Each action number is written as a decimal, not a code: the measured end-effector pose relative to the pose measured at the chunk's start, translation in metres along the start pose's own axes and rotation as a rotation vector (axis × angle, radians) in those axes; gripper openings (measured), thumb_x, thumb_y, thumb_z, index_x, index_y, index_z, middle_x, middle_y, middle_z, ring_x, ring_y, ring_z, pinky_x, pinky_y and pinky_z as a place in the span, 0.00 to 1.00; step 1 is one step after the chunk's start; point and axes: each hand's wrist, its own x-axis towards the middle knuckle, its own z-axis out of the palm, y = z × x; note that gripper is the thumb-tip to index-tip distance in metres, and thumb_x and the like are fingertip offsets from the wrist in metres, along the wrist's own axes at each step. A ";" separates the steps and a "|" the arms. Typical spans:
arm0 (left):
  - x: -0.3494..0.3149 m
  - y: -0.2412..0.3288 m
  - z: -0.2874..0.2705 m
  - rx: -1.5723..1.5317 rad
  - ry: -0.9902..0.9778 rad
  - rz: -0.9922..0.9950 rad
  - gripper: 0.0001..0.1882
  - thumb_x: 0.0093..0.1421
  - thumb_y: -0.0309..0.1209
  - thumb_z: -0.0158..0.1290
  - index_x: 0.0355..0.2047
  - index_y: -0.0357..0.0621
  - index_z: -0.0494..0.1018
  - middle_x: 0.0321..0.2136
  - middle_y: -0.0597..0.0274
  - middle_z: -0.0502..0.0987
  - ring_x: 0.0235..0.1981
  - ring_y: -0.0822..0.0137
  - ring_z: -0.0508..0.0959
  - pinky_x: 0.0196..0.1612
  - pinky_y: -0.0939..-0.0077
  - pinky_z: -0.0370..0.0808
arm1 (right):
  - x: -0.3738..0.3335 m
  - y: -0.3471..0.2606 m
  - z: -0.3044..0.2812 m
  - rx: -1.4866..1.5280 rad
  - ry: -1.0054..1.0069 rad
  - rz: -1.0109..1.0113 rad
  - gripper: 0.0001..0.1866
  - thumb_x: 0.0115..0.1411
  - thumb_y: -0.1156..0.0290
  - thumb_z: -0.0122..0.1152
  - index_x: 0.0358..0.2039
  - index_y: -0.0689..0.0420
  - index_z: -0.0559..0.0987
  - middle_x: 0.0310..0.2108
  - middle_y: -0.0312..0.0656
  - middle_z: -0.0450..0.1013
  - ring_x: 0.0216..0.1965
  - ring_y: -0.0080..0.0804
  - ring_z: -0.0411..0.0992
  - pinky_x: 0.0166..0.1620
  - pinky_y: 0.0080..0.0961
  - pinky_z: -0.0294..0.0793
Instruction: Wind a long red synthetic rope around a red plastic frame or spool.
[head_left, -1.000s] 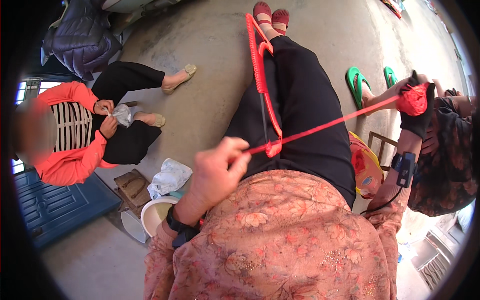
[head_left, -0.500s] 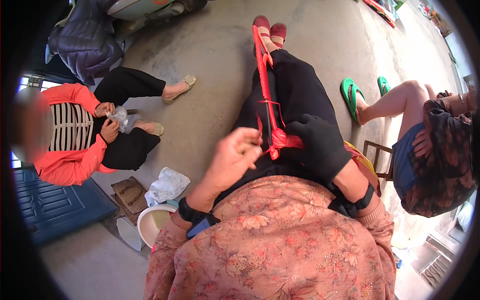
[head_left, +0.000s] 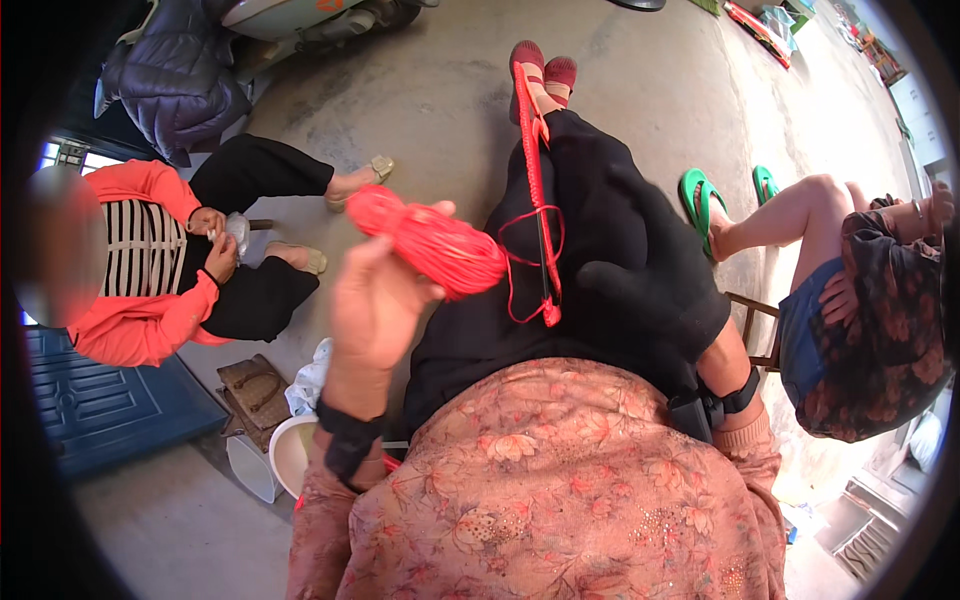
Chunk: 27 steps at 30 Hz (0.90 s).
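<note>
In my bare left hand (head_left: 385, 295) is a bundle of red cord (head_left: 440, 250), tied round near one end and raised to the left of my lap. A thin red strand loops from it to a red braided strip (head_left: 533, 165). That strip runs along my black trousers from my feet to my lap and ends in a small red knot (head_left: 551, 314). A dark straight piece lies along its lower part. My right hand (head_left: 655, 300), in a black glove, rests over my right thigh beside the strip, apparently holding nothing; black on black blurs its fingers.
A person in a coral jacket (head_left: 140, 335) sits at the left, handling something whitish. Another person's bare leg and green flip-flop (head_left: 703, 210) are at the right. A brown bag (head_left: 255, 390) and a pale bucket (head_left: 290, 455) stand by my left arm. A scooter (head_left: 300, 25) is behind.
My left hand has taken the red cord bundle and carried it up and left from my lap. My right hand has let go of the bundle and moved slightly right.
</note>
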 end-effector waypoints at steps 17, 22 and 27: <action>-0.029 0.045 -0.020 0.471 0.086 0.173 0.21 0.57 0.29 0.55 0.49 0.34 0.67 0.31 0.60 0.75 0.33 0.72 0.76 0.44 0.76 0.71 | -0.052 -0.039 -0.037 1.483 -0.292 0.259 0.15 0.58 0.75 0.58 0.37 0.77 0.76 0.30 0.58 0.76 0.30 0.39 0.78 0.33 0.30 0.77; -0.012 -0.039 0.004 0.757 -0.002 -0.100 0.17 0.54 0.24 0.58 0.44 0.38 0.70 0.25 0.72 0.72 0.27 0.82 0.70 0.34 0.84 0.67 | -0.083 -0.041 -0.059 1.449 -0.542 0.209 0.14 0.56 0.78 0.58 0.37 0.80 0.76 0.28 0.62 0.76 0.28 0.44 0.79 0.30 0.32 0.78; 0.001 -0.075 0.021 0.996 -0.058 0.057 0.19 0.46 0.31 0.67 0.33 0.39 0.70 0.21 0.70 0.71 0.23 0.78 0.69 0.30 0.77 0.71 | -0.110 -0.038 -0.061 1.286 -0.597 -0.121 0.12 0.56 0.80 0.54 0.37 0.77 0.78 0.29 0.55 0.77 0.27 0.41 0.78 0.28 0.31 0.77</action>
